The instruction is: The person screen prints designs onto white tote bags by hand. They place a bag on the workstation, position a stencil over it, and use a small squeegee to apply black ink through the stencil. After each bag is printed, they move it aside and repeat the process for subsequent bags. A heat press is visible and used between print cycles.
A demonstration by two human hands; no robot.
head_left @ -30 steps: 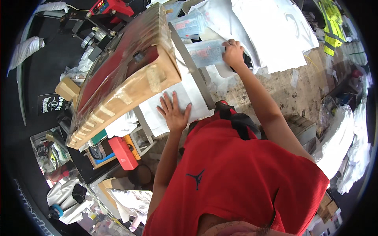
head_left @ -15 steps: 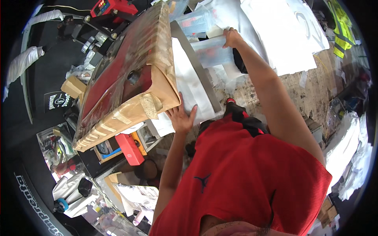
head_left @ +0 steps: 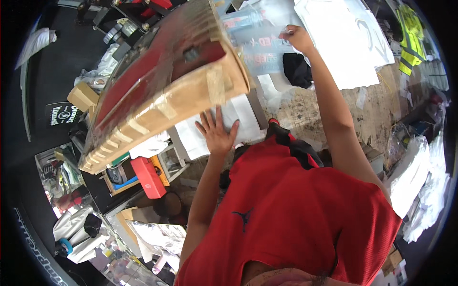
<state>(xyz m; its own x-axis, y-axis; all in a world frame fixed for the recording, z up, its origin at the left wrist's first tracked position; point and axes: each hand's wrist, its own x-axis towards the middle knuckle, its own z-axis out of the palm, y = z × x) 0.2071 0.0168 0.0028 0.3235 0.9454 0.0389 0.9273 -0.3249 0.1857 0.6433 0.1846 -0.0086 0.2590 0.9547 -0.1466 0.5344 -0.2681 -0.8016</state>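
My left hand (head_left: 220, 135) lies flat with fingers spread on a white piece of fabric (head_left: 193, 138). The fabric rests on a grey board (head_left: 256, 106), partly beneath a big tilted heat press head (head_left: 157, 114) with a dark red top and brown tape round its edges. To the right, my right hand (head_left: 297, 39) is closed in a pinch at the edge of a clear transfer film (head_left: 260, 46) printed with red and blue lettering. A crumpled black cloth (head_left: 296, 70) lies just below that hand.
White printed sheets (head_left: 338, 47) cover the table (head_left: 329, 107) at the far right, near a yellow high-visibility vest (head_left: 411, 40). A red box (head_left: 149, 177) stands by an open drawer (head_left: 169, 162) at left. White cloths (head_left: 417, 186) hang at the right.
The press head appears farther right and covers more of the fabric. My right hand has lifted the clear film, whose lettering now shows. My left hand remains flat on the fabric.
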